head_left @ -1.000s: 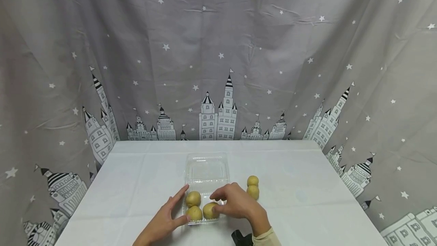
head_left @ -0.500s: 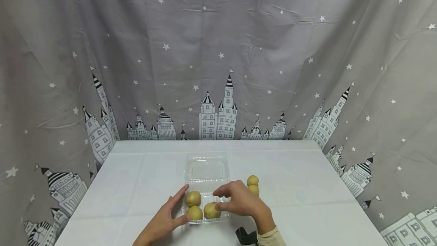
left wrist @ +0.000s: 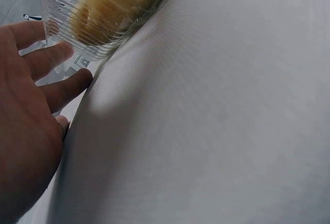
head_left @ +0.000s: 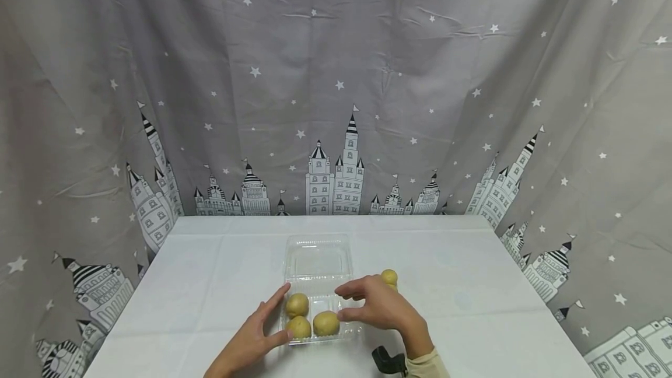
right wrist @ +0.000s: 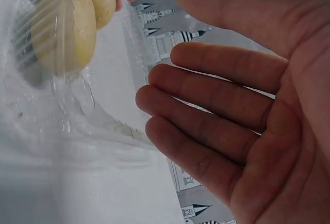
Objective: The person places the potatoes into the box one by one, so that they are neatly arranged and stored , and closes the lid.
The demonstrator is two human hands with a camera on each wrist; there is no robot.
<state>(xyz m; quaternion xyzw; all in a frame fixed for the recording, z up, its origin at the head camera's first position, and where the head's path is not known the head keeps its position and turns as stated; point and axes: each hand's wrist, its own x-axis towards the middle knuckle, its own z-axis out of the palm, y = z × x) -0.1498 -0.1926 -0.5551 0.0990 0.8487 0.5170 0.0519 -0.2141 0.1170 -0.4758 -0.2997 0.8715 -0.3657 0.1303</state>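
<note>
Resting by the right wrist, a cream sleeve (head_left: 427,364) and a black piece (head_left: 387,360) lie closest to the wearer. The left hand (head_left: 254,334) is spread beside the clear box, fingers loosely straight, grasping nothing; its fingers lie at the left wall, thumb near the front left potato (head_left: 298,327). The change is at the right hand (head_left: 385,308): a second ago its thumb and fingers were at the front right potato (head_left: 326,323); now it has drawn off to the right, released, and the right wrist view shows the palm bare and fingers extended. Whether a fingertip touches the box edge I cannot tell. That potato stays in the front of the box, so placing it looks finished

Behind it, the back left potato (head_left: 297,304) touches its front neighbour, making three inside, while the back right part of the box (head_left: 321,304) is bare. Just beyond the right hand are two loose potatoes, the nearer one (head_left: 392,287) now mostly hidden by that hand, the farther one (head_left: 389,276) plain to see. Past these lie the open lid (head_left: 319,257), the white table (head_left: 231,267) and a grey castle curtain (head_left: 420,74)
</note>
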